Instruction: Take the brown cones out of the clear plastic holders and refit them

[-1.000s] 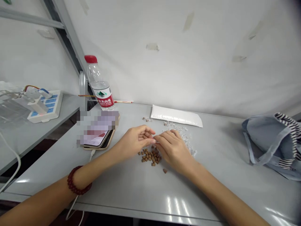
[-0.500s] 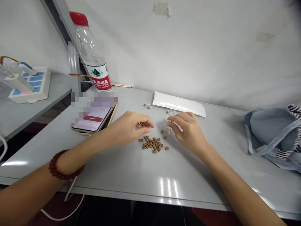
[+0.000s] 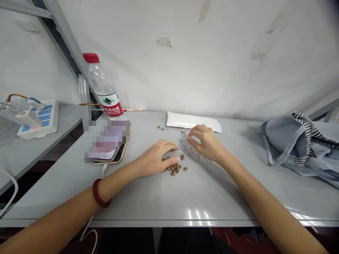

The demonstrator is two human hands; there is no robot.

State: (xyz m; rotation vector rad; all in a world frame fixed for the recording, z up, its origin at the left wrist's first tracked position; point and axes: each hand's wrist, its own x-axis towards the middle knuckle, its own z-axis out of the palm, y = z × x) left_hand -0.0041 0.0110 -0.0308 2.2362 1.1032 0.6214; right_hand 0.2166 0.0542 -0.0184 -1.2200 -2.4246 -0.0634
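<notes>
Grey tabletop (image 3: 148, 203). Your left hand (image 3: 156, 158): grip wide, partly covering the brown pieces (image 3: 173, 168). Your right hand (image 3: 205, 143): grip narrow, can't tell if loaded, at the clear plastic heap (image 3: 192, 151). Likely mid-sorting; next piece calls for a light pinch.

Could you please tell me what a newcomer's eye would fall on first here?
Probably, mid-picture, the bare left hand, partly over a loose pile of small brown blocks, and the bare right hand at a cluster of small clear plastic-looking pieces. Next, perhaps, the red-capped clear plastic bottle standing at the back left of the glossy grey table, and the blue-grey fabric bag with striped trim at the right.
</notes>
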